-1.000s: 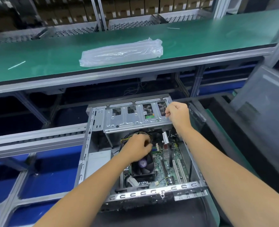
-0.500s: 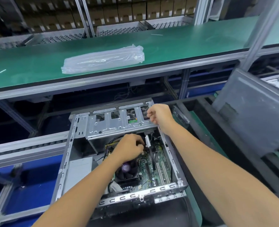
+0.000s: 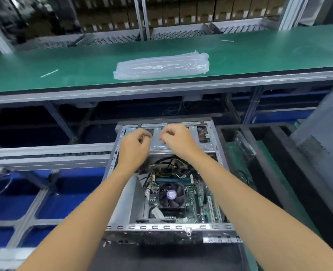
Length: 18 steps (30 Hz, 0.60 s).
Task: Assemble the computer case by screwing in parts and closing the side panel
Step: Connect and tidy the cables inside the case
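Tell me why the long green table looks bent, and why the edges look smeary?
In the head view, the wide-angle lens bows the green table; the shelves at top are smeared by blur; the computer case and both hands, left and right, are clearer.

This is a factory assembly line for computers. A long green-matted desk (image 3: 64, 63) on aluminium framing runs across the station, stacked brown cartons (image 3: 181, 12) fill racks behind it, and an open computer case (image 3: 167, 227) sits on the lower conveyor track (image 3: 44, 153).
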### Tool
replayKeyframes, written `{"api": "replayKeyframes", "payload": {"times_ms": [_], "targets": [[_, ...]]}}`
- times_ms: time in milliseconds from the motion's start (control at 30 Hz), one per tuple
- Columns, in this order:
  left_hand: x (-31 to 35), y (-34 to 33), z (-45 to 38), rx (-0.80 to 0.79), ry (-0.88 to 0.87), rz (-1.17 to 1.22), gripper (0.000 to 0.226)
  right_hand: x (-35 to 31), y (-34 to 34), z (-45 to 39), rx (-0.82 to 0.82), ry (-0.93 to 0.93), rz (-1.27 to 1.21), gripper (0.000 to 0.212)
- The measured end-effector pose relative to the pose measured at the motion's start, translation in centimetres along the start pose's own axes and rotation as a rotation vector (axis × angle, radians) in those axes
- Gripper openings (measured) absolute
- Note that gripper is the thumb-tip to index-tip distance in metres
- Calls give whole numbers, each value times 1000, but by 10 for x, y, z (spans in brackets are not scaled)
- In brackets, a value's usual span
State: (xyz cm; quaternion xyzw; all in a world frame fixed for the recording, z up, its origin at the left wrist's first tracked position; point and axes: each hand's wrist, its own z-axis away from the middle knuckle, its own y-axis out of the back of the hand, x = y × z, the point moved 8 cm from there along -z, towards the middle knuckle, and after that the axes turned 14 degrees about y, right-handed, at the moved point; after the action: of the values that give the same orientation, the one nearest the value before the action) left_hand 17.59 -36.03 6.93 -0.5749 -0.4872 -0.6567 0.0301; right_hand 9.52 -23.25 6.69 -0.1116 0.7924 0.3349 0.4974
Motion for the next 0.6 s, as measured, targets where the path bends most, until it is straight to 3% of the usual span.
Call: {"api": "replayKeyframes", "payload": {"times_ms": [133,233,433,600], "targets": [[-56,68,-22,122,151,77,20,-31,-74,-3,-158,90,89,16],[-119,89,-25,98,389,219,19,-55,-126,-4,-272,154,170,13],[-218,73,-6,-185,634,45,18,-74,-191,-3,-352,204,281,16],[-240,43,9,-393,622,-226,17,-58,-210,-5,-325,111,264,16]]}}
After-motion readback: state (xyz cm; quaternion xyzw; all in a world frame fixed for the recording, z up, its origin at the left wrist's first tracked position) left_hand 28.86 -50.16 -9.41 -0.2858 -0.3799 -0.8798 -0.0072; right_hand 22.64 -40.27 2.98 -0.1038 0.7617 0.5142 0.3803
